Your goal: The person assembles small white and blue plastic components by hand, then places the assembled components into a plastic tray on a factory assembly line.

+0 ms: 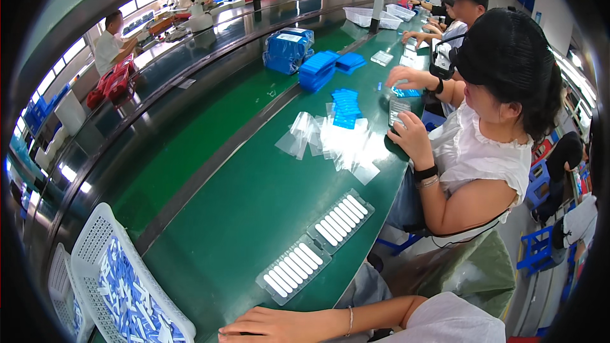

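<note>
I cannot tell whether the right hand has its fingers closed on anything; near it on the bench lie clear trays of white sticks, leftward a perforated basket of blue-and-white pieces.

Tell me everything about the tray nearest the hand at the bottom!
The nearer tray looks like clear, greyish plastic. It lies flat and slantwise on the green table, holding white, rounded sticks in a row. Its far end meets or nearly meets a second tray. The hand lies close by; whether they touch is unclear.
</note>
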{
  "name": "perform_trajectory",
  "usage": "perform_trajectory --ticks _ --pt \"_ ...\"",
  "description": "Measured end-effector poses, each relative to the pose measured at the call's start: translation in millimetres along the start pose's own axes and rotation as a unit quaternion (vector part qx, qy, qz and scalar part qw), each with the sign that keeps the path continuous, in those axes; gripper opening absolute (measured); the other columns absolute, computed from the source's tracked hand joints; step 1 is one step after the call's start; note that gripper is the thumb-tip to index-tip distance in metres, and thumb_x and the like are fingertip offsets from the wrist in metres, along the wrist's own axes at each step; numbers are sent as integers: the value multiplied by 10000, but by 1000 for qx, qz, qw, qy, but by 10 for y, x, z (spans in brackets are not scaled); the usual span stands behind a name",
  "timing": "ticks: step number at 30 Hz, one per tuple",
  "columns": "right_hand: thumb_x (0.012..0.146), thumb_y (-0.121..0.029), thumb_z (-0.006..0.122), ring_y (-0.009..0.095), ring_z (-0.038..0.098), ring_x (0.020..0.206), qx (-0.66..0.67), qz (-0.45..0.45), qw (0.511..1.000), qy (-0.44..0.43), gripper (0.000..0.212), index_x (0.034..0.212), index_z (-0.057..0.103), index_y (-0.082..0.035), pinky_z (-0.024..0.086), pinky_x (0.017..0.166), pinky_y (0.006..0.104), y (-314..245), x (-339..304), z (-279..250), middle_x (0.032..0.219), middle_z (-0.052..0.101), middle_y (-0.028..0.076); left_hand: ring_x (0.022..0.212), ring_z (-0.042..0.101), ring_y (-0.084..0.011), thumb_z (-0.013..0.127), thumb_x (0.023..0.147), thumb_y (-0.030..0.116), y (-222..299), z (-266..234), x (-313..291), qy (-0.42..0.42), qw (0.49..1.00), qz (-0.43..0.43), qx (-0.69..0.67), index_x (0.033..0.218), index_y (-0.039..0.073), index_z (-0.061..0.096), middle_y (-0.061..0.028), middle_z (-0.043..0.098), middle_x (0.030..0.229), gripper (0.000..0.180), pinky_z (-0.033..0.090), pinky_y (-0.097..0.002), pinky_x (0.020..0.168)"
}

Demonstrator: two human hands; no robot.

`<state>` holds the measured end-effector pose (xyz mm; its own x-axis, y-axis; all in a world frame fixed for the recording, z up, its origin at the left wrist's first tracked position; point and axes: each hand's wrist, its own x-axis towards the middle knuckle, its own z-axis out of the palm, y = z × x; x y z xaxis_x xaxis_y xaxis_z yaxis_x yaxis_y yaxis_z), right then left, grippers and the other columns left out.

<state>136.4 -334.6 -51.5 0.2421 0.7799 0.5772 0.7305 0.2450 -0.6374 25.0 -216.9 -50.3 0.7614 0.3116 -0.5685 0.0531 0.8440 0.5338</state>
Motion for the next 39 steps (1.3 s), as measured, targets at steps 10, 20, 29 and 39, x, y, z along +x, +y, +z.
perform_trajectory --ticks 10,20,29,39 --pt "841 -289 578 289 526 998 -2 1 1000 1 541 1292 447 -20 407 834 384 10 -5 11 1226 494 150 440 377 -75 464 927 348 18 170 -28 57 998 2 3 770 158 494 47 407 564 249 325 -221 434" --pt "839 -293 584 281 533 959 -5 -2 1000 1 528 1277 467 -23 406 820 372 11 -2 18 1213 507 148 439 376 -69 466 931 326 12 137 -38 26 1000 11 -9 791 147 507 45 405 565 232 314 -205 425" --pt "836 -300 584 278 534 960 -9 -2 1000 2 546 1293 457 -30 410 816 373 19 -1 34 1206 513 144 473 392 -65 467 930 334 4 161 -46 55 998 27 2 844 126 527 39 430 590 233 349 -196 472" --pt "819 -303 596 286 534 972 2 0 1000 -14 538 1261 478 -21 412 819 379 -42 15 9 1188 519 146 416 327 -60 444 934 404 17 52 -77 4 999 31 23 781 127 502 41 367 524 322 259 -212 396"
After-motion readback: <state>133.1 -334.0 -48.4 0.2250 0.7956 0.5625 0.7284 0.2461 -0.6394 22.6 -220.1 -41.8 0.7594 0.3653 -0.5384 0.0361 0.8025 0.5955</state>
